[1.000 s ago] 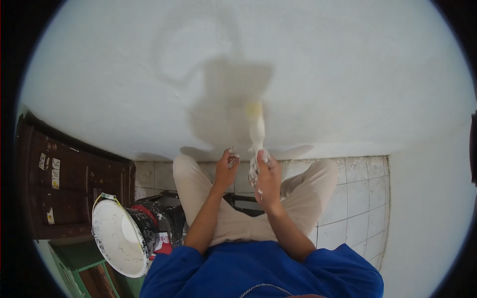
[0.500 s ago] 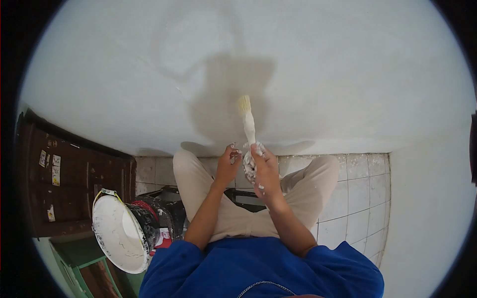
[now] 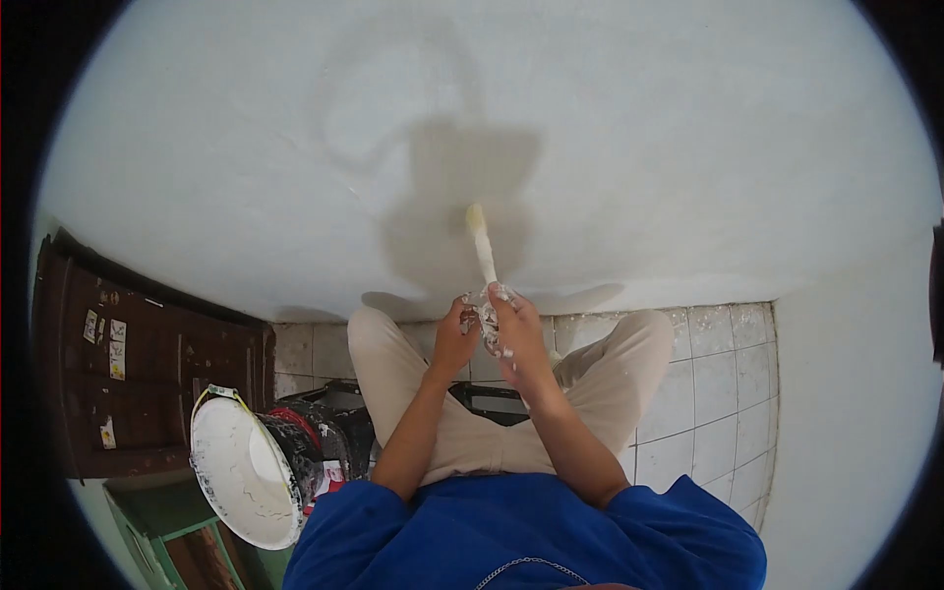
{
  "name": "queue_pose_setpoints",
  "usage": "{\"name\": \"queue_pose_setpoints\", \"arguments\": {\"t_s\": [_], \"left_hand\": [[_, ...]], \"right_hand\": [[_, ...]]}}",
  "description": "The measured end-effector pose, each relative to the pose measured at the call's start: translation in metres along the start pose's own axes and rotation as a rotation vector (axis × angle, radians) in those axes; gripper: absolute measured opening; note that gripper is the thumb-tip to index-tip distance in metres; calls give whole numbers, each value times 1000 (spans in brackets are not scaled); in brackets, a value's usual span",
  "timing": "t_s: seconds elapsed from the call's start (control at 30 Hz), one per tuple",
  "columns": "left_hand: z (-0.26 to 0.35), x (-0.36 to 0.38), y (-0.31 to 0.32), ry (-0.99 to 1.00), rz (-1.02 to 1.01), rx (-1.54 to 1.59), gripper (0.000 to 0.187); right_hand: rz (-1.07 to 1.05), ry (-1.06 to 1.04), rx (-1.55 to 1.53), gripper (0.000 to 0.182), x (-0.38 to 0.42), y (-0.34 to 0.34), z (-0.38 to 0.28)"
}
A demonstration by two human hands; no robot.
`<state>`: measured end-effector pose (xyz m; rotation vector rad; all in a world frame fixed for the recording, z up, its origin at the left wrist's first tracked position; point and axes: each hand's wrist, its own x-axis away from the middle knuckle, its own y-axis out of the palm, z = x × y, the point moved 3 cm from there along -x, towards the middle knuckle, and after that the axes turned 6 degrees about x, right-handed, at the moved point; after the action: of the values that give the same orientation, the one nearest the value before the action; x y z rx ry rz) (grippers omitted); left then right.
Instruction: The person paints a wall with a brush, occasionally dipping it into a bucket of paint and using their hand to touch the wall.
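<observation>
A paintbrush (image 3: 483, 251) with a whitish handle and pale yellow bristles is gripped in my right hand (image 3: 518, 334), thumb along the handle. Its bristles point up and overlap the white wall (image 3: 639, 147) in front of me. Wet white paint coats the fingers of this hand. Just to the left, close beside the right fingers, is my left hand (image 3: 455, 334), loosely curled with fingers apart and nothing visible in it. White paint smears its fingertips too.
A paint-splashed black bucket (image 3: 280, 433), whitish inside with a yellow handle, stands tilted in view at my left. Behind it is a dark wooden door (image 3: 147, 354) with stickers. Pale floor tiles (image 3: 708, 393) run along the wall foot, and another white wall (image 3: 855, 413) rises at right.
The brush tip has moved slightly down and left, leaning more to the left. My two hands have come closer together. The view has shifted a little.
</observation>
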<state>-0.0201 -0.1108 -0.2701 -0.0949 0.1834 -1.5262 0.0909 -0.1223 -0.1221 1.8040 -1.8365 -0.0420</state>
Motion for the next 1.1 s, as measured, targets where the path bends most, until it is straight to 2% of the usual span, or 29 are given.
{"name": "queue_pose_setpoints", "arguments": {"t_s": [0.1, 0.2, 0.3, 0.4, 0.5, 0.6, 0.7, 0.8, 0.9, 1.0, 1.1], "left_hand": [[-2, -1, -2, 60, 37, 8, 36], [-4, -5, -3, 3, 34, 43, 36], [-17, -3, -2, -7, 24, 120, 37], [-8, -1, -3, 14, 21, 27, 37], [0, -1, -7, 22, 57, 41, 37], [3, -1, -8, -19, 71, 62, 35], [-4, 0, -7, 14, 29, 20, 34], [-2, -1, -7, -23, 51, 30, 34], [3, -1, -10, 25, 73, 72, 36], [-8, -1, -7, -37, 80, 122, 36], [-1, 2, -6, 24, 32, 5, 36]], "right_hand": [[-1, 161, 37, 22, -22, -24, 37], [-29, 118, 26, 24, -10, -22, 39], [-81, -19, 0, 24, 10, -4, 9], [-21, -19, -69, 22, -8, -3, 19], [74, 14, 95, 22, -23, -22, 62], [72, -190, 155, 24, -2, -6, 40], [10, -249, 184, 25, 1, 9, 12], [44, -363, 388, 25, -27, -13, 45], [57, 3, 141, 27, -18, -22, 68], [2, -69, 137, 27, 8, -4, 26], [-34, -146, 115, 27, 0, 3, 12]]}}
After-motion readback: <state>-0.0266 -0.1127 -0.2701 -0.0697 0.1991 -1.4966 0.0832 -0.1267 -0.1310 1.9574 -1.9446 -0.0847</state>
